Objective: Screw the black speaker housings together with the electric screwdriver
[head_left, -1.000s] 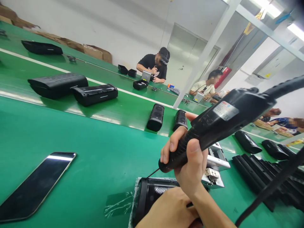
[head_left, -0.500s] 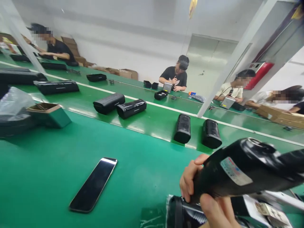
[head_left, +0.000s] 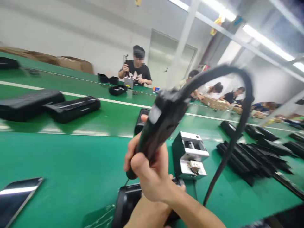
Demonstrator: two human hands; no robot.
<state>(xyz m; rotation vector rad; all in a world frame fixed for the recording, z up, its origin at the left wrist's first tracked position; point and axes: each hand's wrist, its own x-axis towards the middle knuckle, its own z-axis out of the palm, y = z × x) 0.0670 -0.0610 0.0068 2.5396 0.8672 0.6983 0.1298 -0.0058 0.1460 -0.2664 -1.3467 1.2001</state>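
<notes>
My right hand (head_left: 152, 171) is wrapped round a black electric screwdriver (head_left: 161, 120), held tilted with its cable end up and to the right. A thick black cable (head_left: 245, 104) loops over from its top. The tool's lower tip points toward a black speaker housing (head_left: 128, 196) at the bottom of the view. Beneath my right wrist, my left hand (head_left: 161, 205) crosses the housing, with fingertips curled over its right end. Much of the left hand and housing is hidden. Clear plastic film (head_left: 101, 217) lies by the housing's left side.
A black-and-white box-shaped device (head_left: 193, 155) with an open front stands right of the hands. Long black parts (head_left: 254, 158) are piled farther right. A phone (head_left: 19, 196) lies at lower left. More speakers (head_left: 73, 107) rest on the green line; several people sit opposite.
The view has swung to the right. My right hand has turned the screwdriver from nearly level to steeper. The left hand and forearm and the cable loop have come into view.
</notes>
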